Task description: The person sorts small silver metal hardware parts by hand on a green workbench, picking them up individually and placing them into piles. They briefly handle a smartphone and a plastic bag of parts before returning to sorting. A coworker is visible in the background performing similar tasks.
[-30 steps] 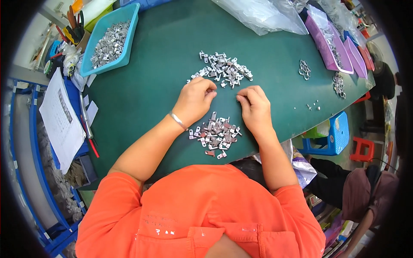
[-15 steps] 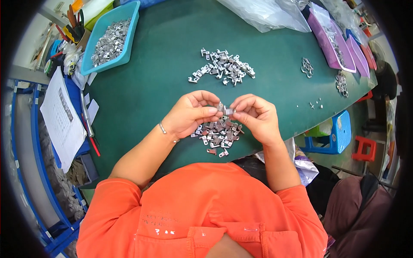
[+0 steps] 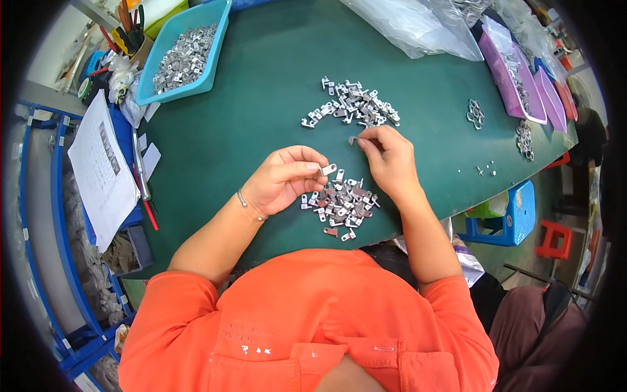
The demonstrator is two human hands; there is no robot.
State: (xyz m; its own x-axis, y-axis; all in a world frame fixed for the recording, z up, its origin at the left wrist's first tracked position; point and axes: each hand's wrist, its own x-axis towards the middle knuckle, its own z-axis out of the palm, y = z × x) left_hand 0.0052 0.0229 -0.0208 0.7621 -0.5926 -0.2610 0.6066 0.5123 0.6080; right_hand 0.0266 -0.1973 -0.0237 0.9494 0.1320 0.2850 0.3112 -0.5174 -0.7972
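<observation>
My left hand (image 3: 287, 179) is closed, its thumb and forefinger pinching a small metal bracket (image 3: 329, 169) with a hole in its end. Between the fingertips of my right hand (image 3: 390, 160) is another small metal piece (image 3: 353, 140), slightly blurred, held out over the table apart from the left one. Just below both hands lies the near pile of metal brackets (image 3: 344, 208), some with a brownish tint. A second pile of silvery brackets (image 3: 366, 104) lies farther off, a little beyond my right fingertips.
The green tabletop (image 3: 261, 85) bears a blue tray (image 3: 218, 65) of metal parts at far left. Papers (image 3: 101, 173) and a red pen (image 3: 151, 214) lie left. At right are a pink tray (image 3: 537, 116), linked metal rings (image 3: 475, 114) and tiny loose parts. Clear plastic (image 3: 418, 29) covers the far edge.
My hands have parted from where they met over the near pile. The right moved away toward the far pile with a metal piece; the left stays near, holding a bracket.
</observation>
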